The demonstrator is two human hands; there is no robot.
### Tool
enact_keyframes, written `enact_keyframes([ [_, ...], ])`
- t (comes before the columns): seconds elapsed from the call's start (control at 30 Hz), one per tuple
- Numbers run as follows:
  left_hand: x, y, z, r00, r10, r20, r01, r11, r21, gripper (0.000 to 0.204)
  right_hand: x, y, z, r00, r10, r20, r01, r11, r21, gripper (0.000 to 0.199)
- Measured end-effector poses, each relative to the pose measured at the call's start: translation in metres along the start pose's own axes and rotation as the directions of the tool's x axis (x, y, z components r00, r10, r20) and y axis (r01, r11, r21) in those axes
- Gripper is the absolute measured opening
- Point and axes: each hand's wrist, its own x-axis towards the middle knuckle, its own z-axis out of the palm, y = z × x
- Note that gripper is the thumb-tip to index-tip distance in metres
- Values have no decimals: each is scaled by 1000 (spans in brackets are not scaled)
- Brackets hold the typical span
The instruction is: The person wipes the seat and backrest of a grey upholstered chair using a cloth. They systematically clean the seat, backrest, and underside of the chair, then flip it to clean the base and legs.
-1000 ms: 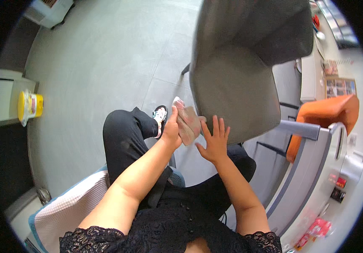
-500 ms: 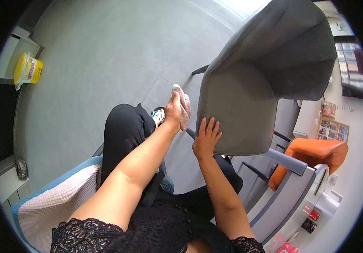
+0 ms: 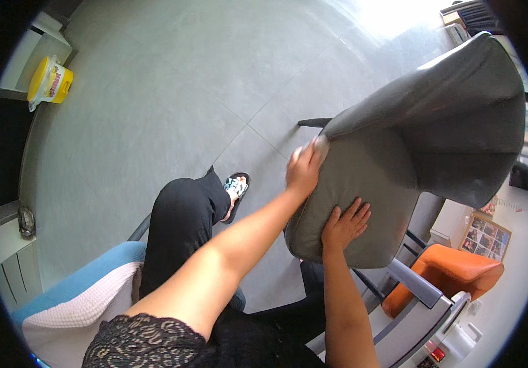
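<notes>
A dark grey upholstered chair [image 3: 368,159] stands before me on the right, its seat toward me. My left hand [image 3: 304,172] is closed at the seat's far left edge, by the base of the armrest. A bit of pale cloth [image 3: 321,145] shows at its fingertips, blurred and mostly hidden by the hand. Flat on the seat near its front lies my right hand [image 3: 343,228], with fingers spread and nothing in them.
An orange chair [image 3: 442,270] and a grey-edged table [image 3: 414,285] stand at the lower right. At the far left is a yellow bucket [image 3: 61,84]. My sandalled foot [image 3: 236,190] rests on the grey tiled floor [image 3: 172,92]. A blue-and-white seat back [image 3: 86,276] is at the lower left.
My left hand has brought the cloth rightward from beside the chair onto the seat's edge. My right hand has slid farther onto the seat. The view has shifted, and the chair appears lower and turned.
</notes>
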Motion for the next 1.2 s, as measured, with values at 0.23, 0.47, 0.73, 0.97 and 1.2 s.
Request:
enact_keyframes([
  [0.23,59,9,8,997,72,-19,-73,995,-71,35,1,-6,-6,998,0,55,0,1000,-15,72],
  [0.47,26,10,8,979,-67,-193,36,986,-162,31,6,-7,-5,999,-10,50,10,1000,-2,72],
  [0.73,150,146,-8,846,444,294,-227,800,-556,32,5,-3,-2,998,-9,61,11,999,-40,72],
  [0.97,133,37,17,915,-26,402,132,962,-238,33,4,-3,1,999,-35,7,36,998,-56,71],
  [1.2,84,239,-49,796,602,-68,-563,693,-451,30,4,-10,-12,999,23,40,-23,1000,-20,70],
])
